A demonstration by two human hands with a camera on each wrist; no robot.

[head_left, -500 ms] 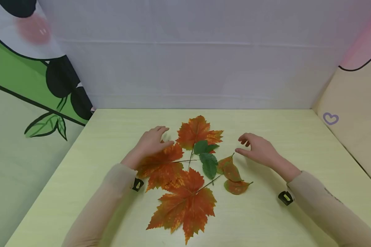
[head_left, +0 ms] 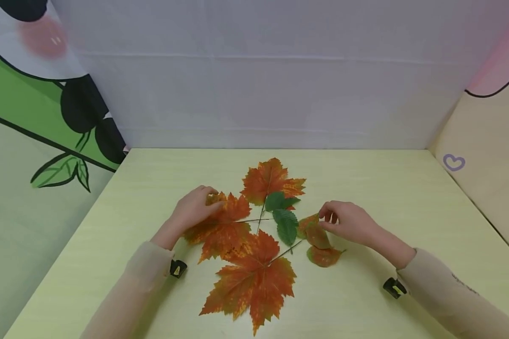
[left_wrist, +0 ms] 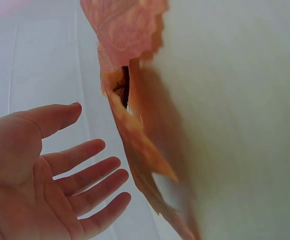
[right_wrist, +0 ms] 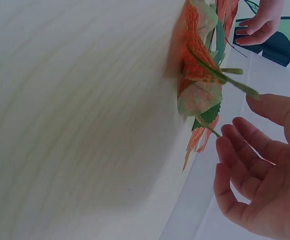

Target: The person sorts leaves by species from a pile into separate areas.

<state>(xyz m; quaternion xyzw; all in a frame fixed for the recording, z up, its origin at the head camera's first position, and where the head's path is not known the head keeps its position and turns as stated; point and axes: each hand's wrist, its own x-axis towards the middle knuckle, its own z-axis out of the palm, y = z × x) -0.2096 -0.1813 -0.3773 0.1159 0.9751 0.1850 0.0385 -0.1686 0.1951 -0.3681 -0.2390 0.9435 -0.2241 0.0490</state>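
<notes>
My left hand (head_left: pixel 192 207) is over the outer edge of the left orange maple leaf (head_left: pixel 225 230). In the left wrist view its fingers are spread and relaxed, with a gap between them and the leaf. By the small orange-green leaves (head_left: pixel 318 235), my right hand (head_left: pixel 352 223) hovers with its fingers loosely bent. The right wrist view shows thumb and fingers apart near the leaf stems (right_wrist: pixel 242 87), not pinching them. Two green leaves (head_left: pixel 286 227) lie between the small leaves and the maple leaves.
Another maple leaf (head_left: pixel 266 181) lies at the back, and a larger one (head_left: pixel 256 282) is at the front. All rest on a pale wooden table (head_left: pixel 343 306). A white cloth wall (head_left: pixel 275 94) stands behind it, with printed panels at both sides.
My left hand has moved left and slightly down over the left maple leaf. My right hand has come lower, closer to the small leaves. The leaves lie as before.
</notes>
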